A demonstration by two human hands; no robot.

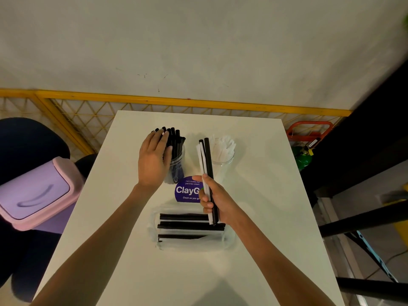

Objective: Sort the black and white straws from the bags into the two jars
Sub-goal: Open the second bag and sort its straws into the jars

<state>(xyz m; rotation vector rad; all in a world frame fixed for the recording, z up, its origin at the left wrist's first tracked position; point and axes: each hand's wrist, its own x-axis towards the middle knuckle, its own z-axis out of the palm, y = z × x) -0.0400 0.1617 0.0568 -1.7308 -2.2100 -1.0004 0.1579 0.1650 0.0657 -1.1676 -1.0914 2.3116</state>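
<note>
Both hands are over the white table point(265, 217) in the head view. Left hand point(154, 160) reaches forward with its fingers straight and close together, laid flat against the tops of the black straws point(175, 140) that stand in the left jar point(177, 165). It curls around nothing. Right hand point(215, 199) grips a small bundle of straws point(207, 157), with fingers and thumb wrapped round the lower part. The bundle stands nearly upright and holds both black and white straws. Its top ends rise just beside the right jar point(224, 163), between the two jars.

That clear right jar holds white straws point(223, 146) fanned out above its rim. The left jar is also clear and is packed with black ones. The jars stand side by side toward the far half of the table, a little apart.

Nearer the person, a clear plastic bag point(189, 241) lies flat on the table. Several loose black straws point(183, 226) lie crosswise inside it, just below the right hand. A round purple ClayGo sticker point(186, 191) sits on the table between the bag and the jars, partly hidden by the right hand.

Left of the table stands a bin with a pink and lilac lid point(37, 193). A yellow mesh barrier point(154, 100) runs along the wall behind the table. A red hand trolley point(309, 131) and a green cylinder point(303, 157) sit at the far right.
</note>
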